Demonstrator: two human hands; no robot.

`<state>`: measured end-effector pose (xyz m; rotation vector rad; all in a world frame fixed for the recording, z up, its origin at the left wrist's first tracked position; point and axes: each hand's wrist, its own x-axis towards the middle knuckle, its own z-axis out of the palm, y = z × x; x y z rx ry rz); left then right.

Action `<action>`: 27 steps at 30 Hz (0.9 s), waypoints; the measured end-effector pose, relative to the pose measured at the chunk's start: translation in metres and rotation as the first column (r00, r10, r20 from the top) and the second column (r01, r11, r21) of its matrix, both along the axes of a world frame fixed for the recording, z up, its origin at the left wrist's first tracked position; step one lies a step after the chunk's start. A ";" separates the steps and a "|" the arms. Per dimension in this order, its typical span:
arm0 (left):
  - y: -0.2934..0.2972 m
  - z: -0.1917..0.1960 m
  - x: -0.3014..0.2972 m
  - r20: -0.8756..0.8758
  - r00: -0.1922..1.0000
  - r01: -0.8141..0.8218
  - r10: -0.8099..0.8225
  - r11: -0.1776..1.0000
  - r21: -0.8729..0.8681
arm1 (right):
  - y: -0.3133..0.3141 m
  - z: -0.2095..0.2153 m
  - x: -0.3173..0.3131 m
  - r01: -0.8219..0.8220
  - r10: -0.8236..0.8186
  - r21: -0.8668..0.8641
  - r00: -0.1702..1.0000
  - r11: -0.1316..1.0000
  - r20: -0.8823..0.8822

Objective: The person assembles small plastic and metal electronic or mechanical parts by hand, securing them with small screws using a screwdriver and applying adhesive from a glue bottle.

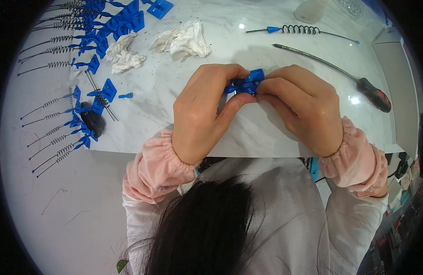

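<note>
Between my two hands, above the white marbled tabletop (152, 119), is a blue plastic clip (248, 83). My left hand (198, 105) pinches its left side, with the thumb below and the fingers curled over the top. On the other side, the fingers of my right hand (307, 103) are bent and closed on the clip's right edge. My fingertips partly cover it, so its full shape does not show. Just beyond the right hand lies a long-shafted screwdriver (374, 94) with a black and red handle.
A black coiled spring rod (301, 30) with a blue cone lies at the far right. Crumpled white tissues (184, 39) sit beyond my hands. Along the left edge are several blue clips (93, 64) with black spring stems, a black object (93, 120) and a small blue piece (126, 96).
</note>
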<state>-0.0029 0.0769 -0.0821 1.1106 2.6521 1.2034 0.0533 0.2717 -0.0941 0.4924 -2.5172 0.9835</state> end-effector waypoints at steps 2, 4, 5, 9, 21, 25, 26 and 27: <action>0.000 0.002 -0.003 -0.030 0.999 0.035 -0.035 0.999 0.005 | 0.006 0.012 0.008 0.036 -0.038 0.044 0.998 0.998 0.043; 0.000 0.005 -0.006 -0.064 0.996 0.070 -0.070 0.997 0.010 | 0.021 0.032 0.020 0.131 -0.144 0.159 0.987 0.979 0.072; -0.004 0.005 -0.007 -0.066 0.992 0.106 -0.106 0.994 -0.010 | 0.032 0.039 0.024 0.180 -0.196 0.219 0.979 0.959 0.054; -0.018 0.010 -0.012 0.018 0.969 0.246 -0.246 0.968 -0.039 | 0.087 0.050 0.045 0.326 -0.390 0.360 0.913 0.874 0.120; -0.009 0.028 -0.025 0.022 0.906 0.420 -0.424 0.890 -0.178 | 0.140 0.031 0.080 0.365 -0.461 0.348 0.851 0.863 0.252; -0.011 0.033 -0.031 0.070 0.891 0.453 -0.449 0.866 -0.212 | 0.149 0.038 0.085 0.360 -0.383 0.134 0.842 0.924 0.380; -0.012 0.031 -0.033 0.060 0.884 0.466 -0.463 0.865 -0.185 | 0.152 0.044 0.087 0.316 -0.348 0.146 0.865 0.937 0.362; -0.013 0.029 -0.035 0.050 0.877 0.479 -0.477 0.864 -0.157 | 0.154 0.049 0.089 0.273 -0.313 0.161 0.885 0.949 0.344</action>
